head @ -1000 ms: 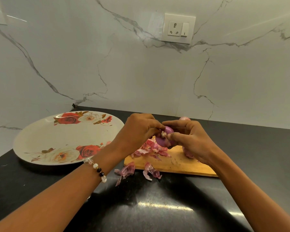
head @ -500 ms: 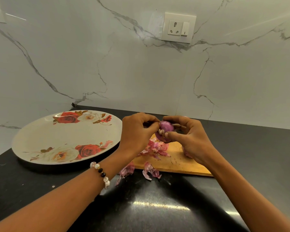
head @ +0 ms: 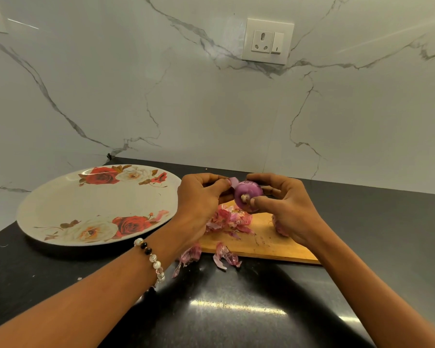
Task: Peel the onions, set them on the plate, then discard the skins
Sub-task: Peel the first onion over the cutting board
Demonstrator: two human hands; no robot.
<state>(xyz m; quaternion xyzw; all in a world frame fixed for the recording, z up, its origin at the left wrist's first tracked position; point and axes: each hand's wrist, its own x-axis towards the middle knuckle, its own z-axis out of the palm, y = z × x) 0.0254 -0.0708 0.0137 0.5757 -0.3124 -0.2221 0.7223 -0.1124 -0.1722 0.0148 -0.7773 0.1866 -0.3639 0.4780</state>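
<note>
The onion (head: 248, 195) was held above the cutting board (head: 264, 243), root end toward the camera, probably so that falling skins (head: 230, 218) would land on the wood. The right hand (head: 285, 205) gripped it with fingers curled around, while the left hand (head: 201, 197) pinched a loose flap of skin (head: 234, 182) at its top. The flowered plate (head: 60, 204) waited just beside on the black counter (head: 236, 310), holding no onion yet. No brand or writing was readable anywhere
</note>
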